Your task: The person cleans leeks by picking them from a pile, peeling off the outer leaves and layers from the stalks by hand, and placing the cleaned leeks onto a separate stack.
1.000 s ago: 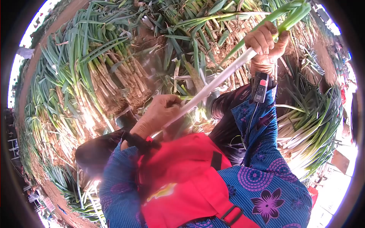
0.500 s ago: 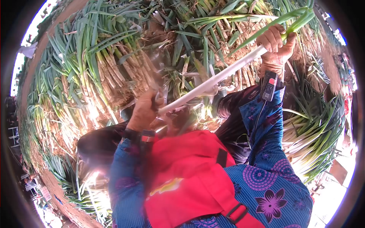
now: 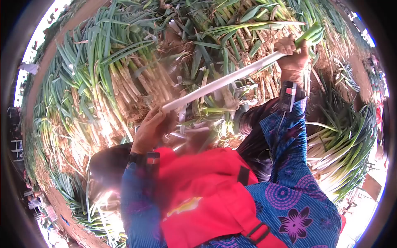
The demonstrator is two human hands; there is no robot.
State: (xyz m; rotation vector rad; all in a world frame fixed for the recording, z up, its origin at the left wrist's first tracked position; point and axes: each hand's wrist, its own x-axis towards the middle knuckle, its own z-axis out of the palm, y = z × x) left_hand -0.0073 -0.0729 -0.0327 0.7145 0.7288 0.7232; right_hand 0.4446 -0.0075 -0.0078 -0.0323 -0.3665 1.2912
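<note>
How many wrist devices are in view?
2: the left device on the wrist of the left hand, by the leek's white end; the right device on the wrist of the right hand, gripping the leek near its green top. No others show.

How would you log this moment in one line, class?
right hand: grips stalk near green top; left hand: at white end; stalk: slanted; around: leafy bundles
</note>
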